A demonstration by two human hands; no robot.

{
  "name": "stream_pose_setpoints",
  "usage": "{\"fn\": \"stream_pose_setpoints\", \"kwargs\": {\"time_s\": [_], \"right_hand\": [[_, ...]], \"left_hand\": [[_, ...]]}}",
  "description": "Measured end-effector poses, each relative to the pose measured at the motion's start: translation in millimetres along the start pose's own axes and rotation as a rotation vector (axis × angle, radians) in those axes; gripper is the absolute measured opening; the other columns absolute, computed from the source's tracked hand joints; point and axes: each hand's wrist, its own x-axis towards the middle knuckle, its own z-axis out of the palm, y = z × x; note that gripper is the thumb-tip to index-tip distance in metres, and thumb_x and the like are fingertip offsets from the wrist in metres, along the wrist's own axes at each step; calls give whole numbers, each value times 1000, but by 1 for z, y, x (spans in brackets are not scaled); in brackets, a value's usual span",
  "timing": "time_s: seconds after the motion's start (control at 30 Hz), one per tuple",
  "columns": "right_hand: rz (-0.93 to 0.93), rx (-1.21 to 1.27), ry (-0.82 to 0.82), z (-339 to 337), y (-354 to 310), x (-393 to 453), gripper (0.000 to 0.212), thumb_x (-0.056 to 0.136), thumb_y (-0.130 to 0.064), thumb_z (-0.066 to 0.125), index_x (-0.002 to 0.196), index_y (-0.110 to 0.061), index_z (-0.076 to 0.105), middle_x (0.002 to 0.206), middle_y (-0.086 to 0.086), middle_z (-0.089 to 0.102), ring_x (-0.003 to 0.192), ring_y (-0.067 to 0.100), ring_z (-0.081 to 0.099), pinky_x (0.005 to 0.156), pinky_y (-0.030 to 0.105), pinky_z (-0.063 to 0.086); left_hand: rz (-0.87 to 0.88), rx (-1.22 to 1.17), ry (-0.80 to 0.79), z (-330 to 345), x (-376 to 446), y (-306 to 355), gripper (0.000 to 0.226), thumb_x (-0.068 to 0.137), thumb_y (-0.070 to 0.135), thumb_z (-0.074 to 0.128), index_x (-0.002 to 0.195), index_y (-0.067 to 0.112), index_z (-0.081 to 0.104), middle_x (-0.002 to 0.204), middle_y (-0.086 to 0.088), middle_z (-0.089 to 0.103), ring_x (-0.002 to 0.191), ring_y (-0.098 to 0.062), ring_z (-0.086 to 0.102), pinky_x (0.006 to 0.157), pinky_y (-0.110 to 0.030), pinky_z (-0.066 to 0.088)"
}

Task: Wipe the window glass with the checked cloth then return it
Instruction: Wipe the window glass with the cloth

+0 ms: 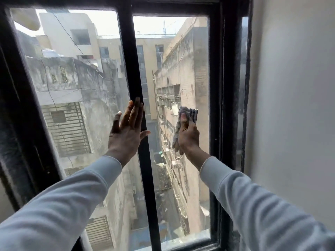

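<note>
White plaster wall (pixel 290 87) bounds the scene on the right, beside a black-framed window. Nearest the camera, two pale long sleeves (pixel 63 205) reach forward from the lower corners. Left hand (pixel 126 131) is fully open, fingers spread, palm laid flat where the left pane meets the black centre bar (pixel 135 69); its fingertips overlap the bar and it holds nothing. Right hand (pixel 188 136) is closed around the checked cloth (pixel 188 113), pressing it against the window glass (pixel 181 178) of the right pane, about mid-height. Cloth is bunched: one end stands above the fingers, the other hangs down along the thumb side. Black outer frame (pixel 228 105) runs just right of the cloth, not touching it. Glass appears hazy and streaked. Beyond it, weathered concrete buildings (pixel 72 84) flank a narrow alley far below, under a pale sky
</note>
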Motion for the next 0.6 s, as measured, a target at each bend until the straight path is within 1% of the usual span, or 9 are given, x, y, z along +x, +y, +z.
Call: {"fn": "stream_pose_setpoints", "kwargs": {"time_s": [0.03, 0.1, 0.2, 0.27, 0.3, 0.33, 0.4, 0.5, 0.6], "right_hand": [[96, 177, -101, -12, -9, -2, 53, 113, -57, 35, 140, -20, 61, 122, 11, 73, 122, 36, 69, 100, 48, 59], [270, 541, -346, -35, -24, -13, 62, 112, -58, 35, 155, -17, 47, 144, 14, 65, 133, 36, 63, 99, 48, 60], [370, 732, -623, -62, -38, -40, 73, 104, -65, 42, 158, -17, 43, 149, 24, 63, 130, 42, 69, 90, 56, 66], [407, 751, -693, -78, -46, -62, 73, 105, -70, 37, 156, -20, 49, 141, 22, 71, 121, 41, 75, 87, 56, 65], [419, 751, -710, -87, -51, -75, 72, 105, -72, 34, 153, -22, 53, 136, 19, 75, 118, 38, 77, 87, 55, 65], [414, 754, -716, -96, -54, -88, 68, 107, -71, 31, 148, -25, 60, 131, 16, 78, 116, 35, 78, 87, 52, 66], [391, 749, -698, -116, -54, -112, 62, 112, -63, 24, 131, -33, 75, 122, 8, 83, 112, 27, 80, 87, 47, 66], [366, 728, -580, -149, -51, -148, 55, 117, -47, 30, 134, -16, 72, 130, 19, 77, 116, 30, 76, 95, 49, 64], [306, 536, -309, -177, -38, -187, 41, 116, -26, 46, 143, 4, 58, 143, 32, 64, 115, 34, 72, 97, 47, 65]], "left_hand": [[4, -71, 1, -5, 0, 1, 88, 112, 61, 21, 175, 11, -17, 183, -4, -27, 174, -20, -6, 134, -45, 14], [-15, -294, 28, -17, -5, 4, 79, 114, 57, 28, 178, 15, 9, 187, -1, -7, 174, -21, 10, 131, -45, 23], [-116, -631, -59, -38, -18, 20, 72, 110, 67, 26, 164, 24, 45, 184, 1, 22, 171, -23, 23, 130, -52, 27], [-171, -1078, -222, -60, -34, 36, 86, 101, 81, 18, 148, 25, 64, 160, -6, 61, 149, -25, 58, 119, -53, 48], [-219, -1357, -308, -71, -43, 45, 84, 102, 81, 18, 136, 27, 72, 135, -3, 78, 126, -18, 76, 103, -46, 61], [-274, -1569, -375, -81, -54, 52, 73, 105, 76, 22, 126, 30, 76, 113, 3, 86, 104, -9, 84, 85, -34, 67], [-324, -1760, -374, -95, -77, 63, 51, 111, 60, 40, 116, 27, 78, 96, 6, 87, 86, -7, 86, 67, -22, 65], [-394, -1885, -261, -101, -112, 83, 26, 108, 39, 65, 109, 14, 73, 90, 2, 84, 79, -7, 83, 65, -25, 64], [-391, -1900, -226, -105, -146, 103, 33, 104, 32, 72, 116, 2, 69, 98, -2, 80, 81, -10, 79, 66, -27, 65]]}}
